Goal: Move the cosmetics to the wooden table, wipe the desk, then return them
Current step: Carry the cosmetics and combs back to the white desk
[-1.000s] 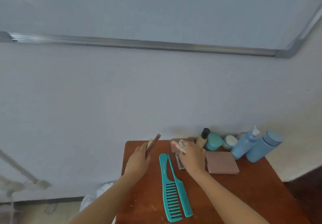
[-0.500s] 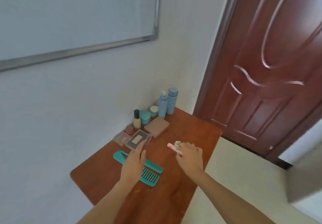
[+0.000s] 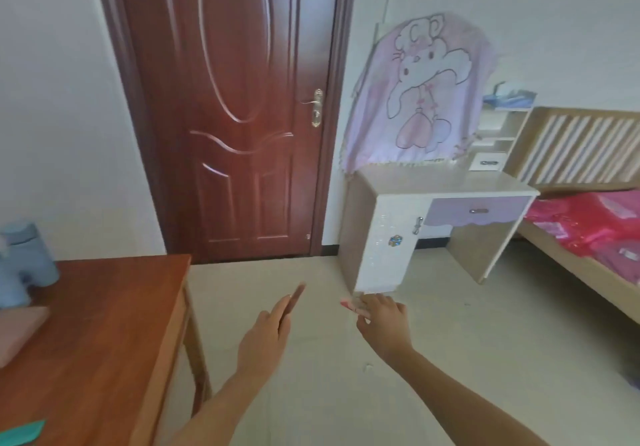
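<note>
Both hands have left the tabletop (image 3: 104,324) since half a second ago and now hang over the pale floor (image 3: 311,393), with the view swung right toward the door (image 3: 235,116) and the white desk (image 3: 443,182). The left hand (image 3: 263,338) pinches a slim brown case (image 3: 294,301) edge-on between thumb and nearly straight fingers, and the case points up and away from the palm. The right hand (image 3: 384,317) is curled round a few small pink items (image 3: 349,306), whose tips stick out to the left of the knuckles; blur hides what exactly they are. The two hands are apart, side by side, between the tabletop and the desk.

On the tabletop at the left edge stand two blue bottles (image 3: 27,262), touching each other. Just in front of them lies a pinkish box (image 3: 17,327), and a teal comb (image 3: 20,431) shows at the bottom corner. A cartoon-printed lilac cloth (image 3: 422,99) hangs behind the desk, and a bed (image 3: 588,230) with red bedding lies to the right.
</note>
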The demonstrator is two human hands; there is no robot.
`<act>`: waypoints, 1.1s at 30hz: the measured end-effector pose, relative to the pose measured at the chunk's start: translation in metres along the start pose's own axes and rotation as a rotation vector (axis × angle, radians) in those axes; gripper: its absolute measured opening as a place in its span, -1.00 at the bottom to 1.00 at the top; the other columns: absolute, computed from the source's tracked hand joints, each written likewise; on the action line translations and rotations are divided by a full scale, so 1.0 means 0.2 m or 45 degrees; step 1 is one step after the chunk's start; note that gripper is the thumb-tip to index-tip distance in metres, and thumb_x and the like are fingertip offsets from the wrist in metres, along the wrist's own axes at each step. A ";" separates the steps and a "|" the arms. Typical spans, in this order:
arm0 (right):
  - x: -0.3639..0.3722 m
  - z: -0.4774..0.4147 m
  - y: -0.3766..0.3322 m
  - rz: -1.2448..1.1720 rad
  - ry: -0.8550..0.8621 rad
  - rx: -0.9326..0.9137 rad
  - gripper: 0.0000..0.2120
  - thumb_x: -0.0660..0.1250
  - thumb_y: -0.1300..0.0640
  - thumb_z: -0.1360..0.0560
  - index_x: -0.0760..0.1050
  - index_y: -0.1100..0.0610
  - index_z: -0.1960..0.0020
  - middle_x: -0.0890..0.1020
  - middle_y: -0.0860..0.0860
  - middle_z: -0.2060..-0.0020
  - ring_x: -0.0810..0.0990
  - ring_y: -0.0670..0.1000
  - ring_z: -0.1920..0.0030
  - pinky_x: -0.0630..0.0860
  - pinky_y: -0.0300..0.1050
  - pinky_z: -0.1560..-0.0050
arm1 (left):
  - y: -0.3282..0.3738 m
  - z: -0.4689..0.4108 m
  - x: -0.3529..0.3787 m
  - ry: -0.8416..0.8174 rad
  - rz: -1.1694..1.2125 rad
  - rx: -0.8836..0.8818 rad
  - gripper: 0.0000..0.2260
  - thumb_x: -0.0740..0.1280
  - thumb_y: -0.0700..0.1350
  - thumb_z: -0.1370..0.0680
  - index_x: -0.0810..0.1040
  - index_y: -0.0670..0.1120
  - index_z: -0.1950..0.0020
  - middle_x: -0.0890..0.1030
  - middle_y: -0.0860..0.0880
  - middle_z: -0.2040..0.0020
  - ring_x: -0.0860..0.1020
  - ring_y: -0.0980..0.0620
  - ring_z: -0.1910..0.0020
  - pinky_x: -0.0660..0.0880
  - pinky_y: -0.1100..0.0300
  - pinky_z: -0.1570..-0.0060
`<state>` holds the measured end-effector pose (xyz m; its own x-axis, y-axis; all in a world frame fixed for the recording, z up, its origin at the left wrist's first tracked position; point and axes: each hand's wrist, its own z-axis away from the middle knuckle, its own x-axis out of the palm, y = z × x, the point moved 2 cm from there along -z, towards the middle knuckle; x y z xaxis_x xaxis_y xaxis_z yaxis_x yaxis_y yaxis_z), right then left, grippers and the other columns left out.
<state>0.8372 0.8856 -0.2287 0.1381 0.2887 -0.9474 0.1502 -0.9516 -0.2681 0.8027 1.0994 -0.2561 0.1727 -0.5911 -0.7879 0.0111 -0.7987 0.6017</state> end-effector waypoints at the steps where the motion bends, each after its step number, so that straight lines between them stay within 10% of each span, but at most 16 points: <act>1: -0.04 0.02 0.16 0.004 0.003 0.058 -0.65 0.19 0.12 -0.48 0.40 0.01 -0.26 0.53 -0.07 -0.14 0.43 -0.03 -0.20 0.20 -0.19 -0.11 | 0.13 -0.03 0.10 -0.035 0.004 0.028 -0.62 0.04 0.01 -0.63 0.19 0.08 -0.46 0.52 -0.05 -0.17 0.53 -0.03 -0.09 0.46 0.06 -0.10; 16: -0.38 0.18 1.72 0.062 0.059 0.558 -0.62 0.18 0.13 -0.48 0.37 0.00 -0.30 0.51 -0.04 -0.17 0.41 -0.02 -0.23 0.19 -0.19 -0.13 | 1.42 -0.36 1.24 -0.421 0.082 0.365 -0.65 0.02 0.01 -0.63 0.23 0.12 -0.43 0.52 -0.06 0.00 0.53 -0.05 0.05 0.49 0.10 0.09; 33: -0.59 -0.99 2.71 0.021 0.350 0.585 -0.77 0.28 0.21 -0.42 0.53 0.20 -0.07 0.60 0.07 0.07 0.52 0.09 -0.01 0.15 -0.16 0.09 | 2.21 -1.59 2.01 -0.440 0.146 0.439 -0.65 0.04 0.01 -0.62 0.26 0.12 -0.42 0.51 -0.06 -0.01 0.55 -0.07 0.06 0.44 0.13 0.11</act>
<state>1.0960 0.3570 -0.2265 0.3972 0.2317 -0.8880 -0.2896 -0.8865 -0.3609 1.1909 0.5457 -0.2651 -0.1830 -0.6333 -0.7520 -0.3254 -0.6827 0.6542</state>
